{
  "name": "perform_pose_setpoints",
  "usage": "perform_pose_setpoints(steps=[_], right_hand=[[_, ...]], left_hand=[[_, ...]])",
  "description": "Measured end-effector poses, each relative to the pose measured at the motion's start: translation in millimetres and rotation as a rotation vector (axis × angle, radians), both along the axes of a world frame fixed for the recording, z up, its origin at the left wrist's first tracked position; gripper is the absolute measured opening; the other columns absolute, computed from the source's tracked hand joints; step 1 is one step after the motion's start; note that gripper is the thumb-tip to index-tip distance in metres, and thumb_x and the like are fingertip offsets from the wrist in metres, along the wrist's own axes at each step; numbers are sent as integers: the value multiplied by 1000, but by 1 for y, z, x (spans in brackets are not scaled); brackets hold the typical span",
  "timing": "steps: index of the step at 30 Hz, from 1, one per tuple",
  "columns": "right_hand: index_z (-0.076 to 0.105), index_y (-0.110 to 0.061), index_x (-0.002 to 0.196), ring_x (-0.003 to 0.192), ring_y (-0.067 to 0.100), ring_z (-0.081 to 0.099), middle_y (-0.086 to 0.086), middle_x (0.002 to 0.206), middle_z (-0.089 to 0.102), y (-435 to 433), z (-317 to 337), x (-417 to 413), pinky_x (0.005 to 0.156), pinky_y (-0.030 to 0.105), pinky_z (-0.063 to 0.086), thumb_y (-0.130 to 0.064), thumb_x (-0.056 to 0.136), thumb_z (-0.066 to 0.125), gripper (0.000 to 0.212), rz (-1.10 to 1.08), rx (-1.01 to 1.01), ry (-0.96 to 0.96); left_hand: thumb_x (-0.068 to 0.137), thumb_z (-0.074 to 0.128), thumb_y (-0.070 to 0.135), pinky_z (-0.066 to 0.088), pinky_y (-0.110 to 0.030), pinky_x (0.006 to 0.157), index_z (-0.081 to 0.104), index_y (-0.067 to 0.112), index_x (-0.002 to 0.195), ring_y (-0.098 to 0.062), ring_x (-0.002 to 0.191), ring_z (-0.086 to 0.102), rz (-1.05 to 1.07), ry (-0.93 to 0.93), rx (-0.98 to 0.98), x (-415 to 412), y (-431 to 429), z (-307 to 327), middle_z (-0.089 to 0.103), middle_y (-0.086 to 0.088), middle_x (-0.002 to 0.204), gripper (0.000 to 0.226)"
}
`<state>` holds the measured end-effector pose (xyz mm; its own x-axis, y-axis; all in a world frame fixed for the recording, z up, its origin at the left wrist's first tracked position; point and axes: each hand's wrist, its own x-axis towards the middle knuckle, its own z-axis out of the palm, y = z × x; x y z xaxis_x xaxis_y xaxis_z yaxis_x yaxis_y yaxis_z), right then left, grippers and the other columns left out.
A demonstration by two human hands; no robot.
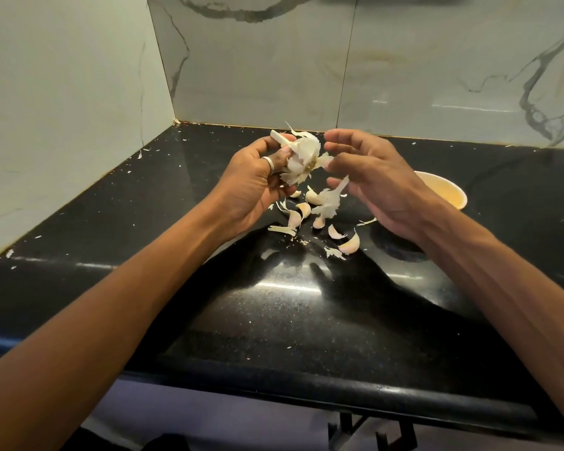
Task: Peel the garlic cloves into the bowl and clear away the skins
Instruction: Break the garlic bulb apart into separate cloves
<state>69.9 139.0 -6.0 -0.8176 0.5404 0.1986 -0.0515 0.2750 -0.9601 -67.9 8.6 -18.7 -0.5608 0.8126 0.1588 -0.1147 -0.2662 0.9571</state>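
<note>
Our forearms (137, 281) cross the near counter (274, 320) edge. Our left hand (258, 180) grips the garlic head (302, 154), and our right hand (372, 183) pinches its papery skin (324, 159). Loose cloves (293, 218) lie beneath, the bowl (450, 193) just right. We judge the head is being broken apart; next comes a clean tug.

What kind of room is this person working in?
Most likely a home kitchen: a glossy black stone counter set in a corner of marble-look wall tiles, with garlic cloves and skins scattered beside a small bowl, and a garlic bulb in the left hand.
</note>
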Motion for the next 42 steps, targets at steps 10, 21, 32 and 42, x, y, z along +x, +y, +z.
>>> perform_pose_setpoints(steps=[10, 21, 32, 42], right_hand=[[71, 1, 108, 82, 18, 75, 13, 91, 77, -3, -11, -9, 72, 21, 59, 7, 91, 67, 19, 89, -254, 116], [71, 13, 99, 61, 11, 66, 12, 77, 70, -5, -14, -9, 64, 20, 58, 4, 90, 72, 13, -93, -130, 59], [79, -12, 78, 71, 17, 76, 5, 83, 77, -3, -23, -11, 78, 40, 65, -7, 83, 78, 7, -289, 140, -94], [74, -15, 97, 82, 18, 74, 9, 89, 75, -8, -21, -11, 69, 27, 59, -14, 89, 80, 11, -200, 74, 48]], left_hand=[[107, 45, 12, 57, -26, 67, 56, 9, 125, -15, 84, 71, 9, -29, 21, 0, 5, -6, 72, -9, 108, 22], [104, 50, 9, 60, -30, 73, 58, 14, 114, -15, 88, 71, 12, 10, 34, 3, 4, -7, 74, -3, 100, 14], [101, 58, 15, 61, -40, 78, 54, 15, 111, -16, 84, 70, 270, 76, -14, -5, 6, -13, 74, -3, 94, 11], [102, 59, 17, 58, -28, 74, 63, 16, 120, -16, 88, 71, 140, 359, -130, 1, 3, -16, 71, -10, 112, 19]])
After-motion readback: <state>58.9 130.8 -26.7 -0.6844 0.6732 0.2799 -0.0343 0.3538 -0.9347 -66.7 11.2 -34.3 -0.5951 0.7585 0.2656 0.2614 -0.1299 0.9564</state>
